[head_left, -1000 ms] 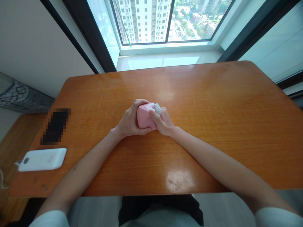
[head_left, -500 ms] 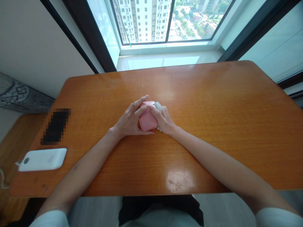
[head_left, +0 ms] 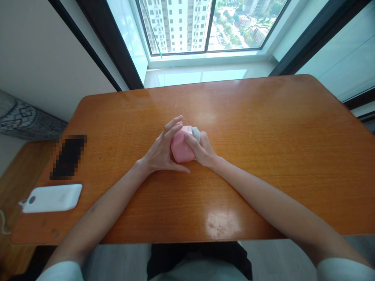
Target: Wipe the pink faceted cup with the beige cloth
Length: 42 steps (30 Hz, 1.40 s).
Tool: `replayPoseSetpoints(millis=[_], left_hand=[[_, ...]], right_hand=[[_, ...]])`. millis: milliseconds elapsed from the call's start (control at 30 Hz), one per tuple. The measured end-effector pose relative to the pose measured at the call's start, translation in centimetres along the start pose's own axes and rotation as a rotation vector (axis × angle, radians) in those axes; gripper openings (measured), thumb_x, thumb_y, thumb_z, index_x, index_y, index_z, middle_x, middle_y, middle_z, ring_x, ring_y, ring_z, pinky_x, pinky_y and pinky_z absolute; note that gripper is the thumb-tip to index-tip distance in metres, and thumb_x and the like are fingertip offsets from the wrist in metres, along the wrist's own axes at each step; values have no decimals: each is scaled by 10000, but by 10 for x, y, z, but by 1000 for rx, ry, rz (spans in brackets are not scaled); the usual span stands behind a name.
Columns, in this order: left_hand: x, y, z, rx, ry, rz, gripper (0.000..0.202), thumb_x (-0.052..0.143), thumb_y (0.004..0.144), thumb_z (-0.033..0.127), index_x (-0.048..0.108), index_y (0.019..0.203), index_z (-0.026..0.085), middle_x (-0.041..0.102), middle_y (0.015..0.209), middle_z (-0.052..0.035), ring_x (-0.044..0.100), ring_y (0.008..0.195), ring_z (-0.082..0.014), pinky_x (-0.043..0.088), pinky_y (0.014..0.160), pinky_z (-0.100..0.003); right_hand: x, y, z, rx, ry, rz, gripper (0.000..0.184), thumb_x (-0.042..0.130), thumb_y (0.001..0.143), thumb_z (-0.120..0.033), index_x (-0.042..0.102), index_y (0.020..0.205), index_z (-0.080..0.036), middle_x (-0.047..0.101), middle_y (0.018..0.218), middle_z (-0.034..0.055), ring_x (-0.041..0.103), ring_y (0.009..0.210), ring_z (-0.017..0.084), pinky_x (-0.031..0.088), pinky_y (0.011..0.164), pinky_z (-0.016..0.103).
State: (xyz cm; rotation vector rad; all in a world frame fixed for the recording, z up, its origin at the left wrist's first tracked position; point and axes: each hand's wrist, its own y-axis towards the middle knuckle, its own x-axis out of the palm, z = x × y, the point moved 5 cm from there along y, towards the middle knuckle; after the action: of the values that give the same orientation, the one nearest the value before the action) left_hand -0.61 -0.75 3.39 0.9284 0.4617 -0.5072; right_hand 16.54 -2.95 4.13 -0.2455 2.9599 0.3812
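Two bare hands meet at the middle of a long, glossy orange wooden counter (head_left: 263, 117) in the single head view, closed around a pink rounded plastic block (head_left: 180, 146). The block is smooth and soft-cornered, with a slight sheen, and a pale grey knobbly end (head_left: 196, 134) pokes out at its 2 o'clock side. It appears tilted in the grip, and its underside is hidden.

The left hand (head_left: 159, 150) cups the block from 9 o'clock. Its fingers (head_left: 173, 125) are splayed apart and fan upward past the block's upper left edge, while the thumb runs beneath it toward 4 o'clock. The right hand (head_left: 203, 150) presses in from 3 o'clock, its fingers (head_left: 190, 142) together and clamped across the block's upper right face.

Well apart at 8 o'clock lies a white rounded power bank (head_left: 52, 198) with a thin cable at its end. Just above it, at 9 o'clock, sits a dark rectangular object (head_left: 68, 156), too pixelated to identify. A blue-and-white patterned cushion (head_left: 20, 117) shows at 10 o'clock, beyond the counter, and a tall window (head_left: 175, 27) looks out on tower blocks at 12 o'clock.
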Motion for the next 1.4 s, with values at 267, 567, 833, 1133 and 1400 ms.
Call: replayPoseSetpoints(millis=[267,567,833,1133,1400], left_hand=[[-2,6,10,-98,17,38,1167,980,740,739,433,1667,289,638,1534,-174,714,1360,-371,654,1123,-542],[2,-1,-1,-76,-20,3,1361,984,653,837,306,1747,396,451,1754,-186,571,1562,-441,562,1238,-659],[2,6,9,-133,-73,72,1069,1000,729,681,491,1583,286,656,1453,-143,718,1282,-338,639,1087,-516],[5,0,2,-41,13,30,1252,974,726,788,311,1719,412,366,1815,-179,477,1652,-441,514,1297,-671],[0,4,5,-74,-10,32,1126,1022,695,692,465,1601,320,610,1524,-153,690,1363,-367,639,1125,-559]], right_hand=[[-3,-1,-2,-64,-31,-4,681,479,1033,-861,547,767,-237,528,701,-13,464,644,144,383,622,328],[-2,-1,6,33,28,22,690,491,1018,-887,519,753,-251,483,653,-34,427,600,135,356,567,315],[-2,-3,-3,-113,-67,-14,703,464,1019,-893,554,764,-244,548,689,-6,468,635,154,408,629,344],[-3,0,12,92,83,58,706,474,1020,-901,506,732,-257,482,609,-30,453,587,143,358,554,308],[-3,-4,-3,-116,-92,19,669,465,1051,-849,589,813,-236,588,718,1,507,655,158,397,632,342]])
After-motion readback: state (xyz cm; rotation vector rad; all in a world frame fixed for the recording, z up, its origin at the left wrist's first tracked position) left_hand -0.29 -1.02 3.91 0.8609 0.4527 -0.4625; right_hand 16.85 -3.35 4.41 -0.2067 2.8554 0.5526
